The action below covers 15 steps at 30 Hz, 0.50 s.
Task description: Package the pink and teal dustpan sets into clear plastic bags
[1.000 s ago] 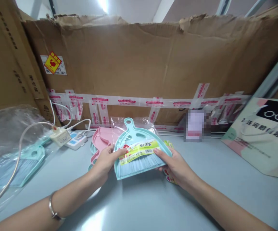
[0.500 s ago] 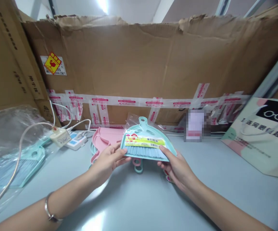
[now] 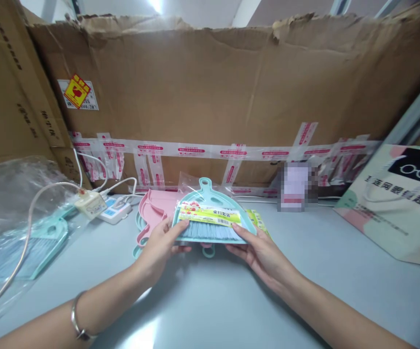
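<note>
Fingers of the left hand (image 3: 161, 245) and right hand (image 3: 263, 249) are gripping a film-wrapped dustpan (image 3: 205, 198) by its near corners above the bench (image 3: 188, 300), toward the far edge, seemingly presenting its label (image 3: 210, 214); the next move is likely calling for level support. Smooth aqua plastic is framing bristles (image 3: 210, 231); beyond, a pink dustpan (image 3: 150, 208) is fronting creased cardboard (image 3: 213, 87).

Lit from above by a lamp (image 3: 155, 5), burnt out to white. Glaring off the table (image 3: 202, 310) at bottom, glinting on the clear bag (image 3: 21, 189). Softly shadowed beneath the held dustpan (image 3: 205, 198). Stretched toward the edges, pixelated at right.
</note>
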Each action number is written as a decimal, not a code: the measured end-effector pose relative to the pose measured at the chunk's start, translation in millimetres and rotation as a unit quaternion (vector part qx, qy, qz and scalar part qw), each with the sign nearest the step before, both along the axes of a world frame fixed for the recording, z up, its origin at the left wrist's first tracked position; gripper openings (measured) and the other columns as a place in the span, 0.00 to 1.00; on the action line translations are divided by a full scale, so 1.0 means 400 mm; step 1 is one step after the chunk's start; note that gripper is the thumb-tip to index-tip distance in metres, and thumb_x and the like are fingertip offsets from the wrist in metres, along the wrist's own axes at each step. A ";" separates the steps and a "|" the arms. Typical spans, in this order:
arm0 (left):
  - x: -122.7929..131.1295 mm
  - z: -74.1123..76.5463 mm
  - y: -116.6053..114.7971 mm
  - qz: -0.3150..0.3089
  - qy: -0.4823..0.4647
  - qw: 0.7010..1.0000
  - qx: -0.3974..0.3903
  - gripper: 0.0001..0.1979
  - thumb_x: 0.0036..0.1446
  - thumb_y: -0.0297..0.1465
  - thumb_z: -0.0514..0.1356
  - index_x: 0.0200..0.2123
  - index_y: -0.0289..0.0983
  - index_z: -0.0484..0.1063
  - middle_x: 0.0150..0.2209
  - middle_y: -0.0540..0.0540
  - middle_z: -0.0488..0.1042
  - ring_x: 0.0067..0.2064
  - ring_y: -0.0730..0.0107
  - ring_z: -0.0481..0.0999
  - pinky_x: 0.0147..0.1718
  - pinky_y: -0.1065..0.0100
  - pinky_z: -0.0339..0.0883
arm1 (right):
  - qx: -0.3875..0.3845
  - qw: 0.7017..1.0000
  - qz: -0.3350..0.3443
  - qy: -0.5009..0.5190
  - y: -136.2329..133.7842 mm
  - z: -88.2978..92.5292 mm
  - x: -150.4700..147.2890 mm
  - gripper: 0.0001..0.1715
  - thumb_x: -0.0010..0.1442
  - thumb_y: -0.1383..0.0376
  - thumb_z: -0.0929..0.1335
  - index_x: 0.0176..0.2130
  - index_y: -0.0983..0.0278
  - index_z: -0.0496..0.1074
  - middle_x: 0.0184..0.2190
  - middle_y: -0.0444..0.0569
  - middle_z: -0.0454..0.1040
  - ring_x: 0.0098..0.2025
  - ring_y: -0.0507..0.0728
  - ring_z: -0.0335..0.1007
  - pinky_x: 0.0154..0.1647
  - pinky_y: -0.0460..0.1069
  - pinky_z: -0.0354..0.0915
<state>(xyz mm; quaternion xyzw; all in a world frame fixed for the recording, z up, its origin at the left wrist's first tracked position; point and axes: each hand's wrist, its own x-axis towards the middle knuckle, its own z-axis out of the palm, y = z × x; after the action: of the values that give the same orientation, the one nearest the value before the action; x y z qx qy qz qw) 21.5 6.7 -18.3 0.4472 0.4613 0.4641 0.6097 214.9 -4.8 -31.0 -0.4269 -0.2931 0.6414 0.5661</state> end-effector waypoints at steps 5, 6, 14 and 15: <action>0.002 0.002 0.001 -0.086 -0.048 0.995 -0.019 0.20 0.48 0.34 0.64 0.45 0.35 0.71 0.44 0.38 0.76 0.39 0.62 0.77 0.37 0.67 0.71 | -0.017 0.998 -0.026 -0.050 0.011 -0.005 0.002 0.14 0.50 0.64 0.72 0.37 0.66 0.69 0.25 0.48 0.77 0.21 0.52 0.73 0.22 0.44 0.72; 0.000 0.000 0.004 -0.090 -0.062 0.994 -0.017 0.18 0.47 0.32 0.65 0.43 0.33 0.73 0.43 0.38 0.76 0.40 0.63 0.77 0.39 0.68 0.70 | -0.022 0.998 -0.022 -0.057 0.014 -0.004 0.005 0.13 0.51 0.64 0.71 0.37 0.67 0.69 0.23 0.48 0.77 0.21 0.52 0.73 0.21 0.44 0.71; -0.012 -0.008 0.021 0.051 -0.048 0.993 -0.091 0.08 0.45 0.30 0.67 0.25 0.30 0.74 0.28 0.42 0.78 0.29 0.75 0.75 0.29 0.76 0.68 | -0.002 0.996 0.094 -0.012 0.029 0.006 0.035 0.13 0.47 0.69 0.73 0.36 0.68 0.73 0.36 0.50 0.78 0.38 0.52 0.76 0.41 0.44 0.71; -0.011 -0.006 0.021 0.060 -0.030 0.994 -0.092 0.10 0.46 0.32 0.66 0.26 0.30 0.74 0.27 0.42 0.77 0.27 0.76 0.74 0.26 0.77 0.66 | 0.000 0.996 0.089 -0.027 0.030 0.003 0.037 0.11 0.48 0.68 0.73 0.35 0.68 0.73 0.34 0.50 0.79 0.36 0.51 0.76 0.39 0.43 0.72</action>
<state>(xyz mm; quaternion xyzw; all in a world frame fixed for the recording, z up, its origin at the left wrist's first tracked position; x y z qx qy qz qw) 17.0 14.9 -20.8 0.3468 0.5098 0.4686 0.6326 229.7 7.1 -29.7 -0.4159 -0.3449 0.6775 0.4990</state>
